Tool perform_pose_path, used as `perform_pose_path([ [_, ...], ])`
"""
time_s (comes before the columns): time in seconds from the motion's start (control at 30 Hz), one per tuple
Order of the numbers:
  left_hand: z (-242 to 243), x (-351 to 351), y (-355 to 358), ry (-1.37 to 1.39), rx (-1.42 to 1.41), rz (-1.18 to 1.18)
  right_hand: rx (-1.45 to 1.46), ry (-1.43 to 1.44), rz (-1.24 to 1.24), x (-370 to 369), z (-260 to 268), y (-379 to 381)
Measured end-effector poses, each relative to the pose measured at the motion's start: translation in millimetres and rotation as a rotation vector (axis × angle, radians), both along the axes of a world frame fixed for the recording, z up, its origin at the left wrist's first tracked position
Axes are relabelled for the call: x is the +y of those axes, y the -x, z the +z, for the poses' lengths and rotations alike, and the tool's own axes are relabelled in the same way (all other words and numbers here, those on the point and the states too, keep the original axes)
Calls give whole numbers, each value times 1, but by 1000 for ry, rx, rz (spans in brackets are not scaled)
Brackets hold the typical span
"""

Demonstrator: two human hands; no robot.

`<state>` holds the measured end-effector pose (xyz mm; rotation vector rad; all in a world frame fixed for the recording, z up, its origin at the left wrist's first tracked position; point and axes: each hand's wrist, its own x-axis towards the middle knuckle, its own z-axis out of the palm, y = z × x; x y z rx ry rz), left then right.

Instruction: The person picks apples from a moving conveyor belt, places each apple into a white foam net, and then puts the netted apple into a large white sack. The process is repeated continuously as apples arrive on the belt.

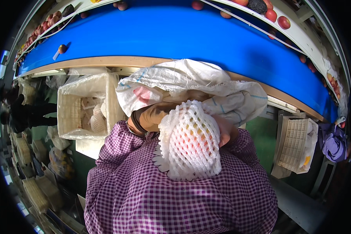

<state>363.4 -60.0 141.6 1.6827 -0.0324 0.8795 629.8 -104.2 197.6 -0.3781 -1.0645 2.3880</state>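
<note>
A round red-and-yellow fruit, seemingly an apple, in a white foam net (pixel 193 143) is held up close before my chest and looks large. My right hand (pixel 225 131) is against its right side, with part of the fingers in sight. My left hand (pixel 155 115), in a brown glove, reaches in from the left behind the net; its fingers are hidden, so its grip cannot be told. Just beyond both hands a white woven sack (pixel 187 74) with blue stripes lies bunched, its mouth towards me, against the edge of a blue conveyor belt (pixel 163 32).
Left of the sack stands a plastic-lined crate (pixel 112 105) holding netted fruit. Another crate (pixel 292 144) is at the right, near a purple cloth (pixel 335 143). A lone apple (pixel 62 48) lies on the belt; more apples (pixel 283 22) line its far ledge. A person in dark clothes (pixel 20 112) is at far left.
</note>
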Motion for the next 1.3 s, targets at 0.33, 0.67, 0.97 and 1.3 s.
perform_pose_path([
  [0.33, 34, -5, 29, 301, 176, 674, 85, 23, -258, 26, 11, 33],
  [0.67, 89, -31, -39, -250, 268, 1381, -183, -687, -1117, 66, -9, 87],
  [0.97, 47, -22, -12, 883, -331, 676, -396, -1363, -934, 61, -10, 93],
  [1.3, -25, -4, 201, 440, -272, 1604, -592, -1002, -571, 43, -31, 53],
])
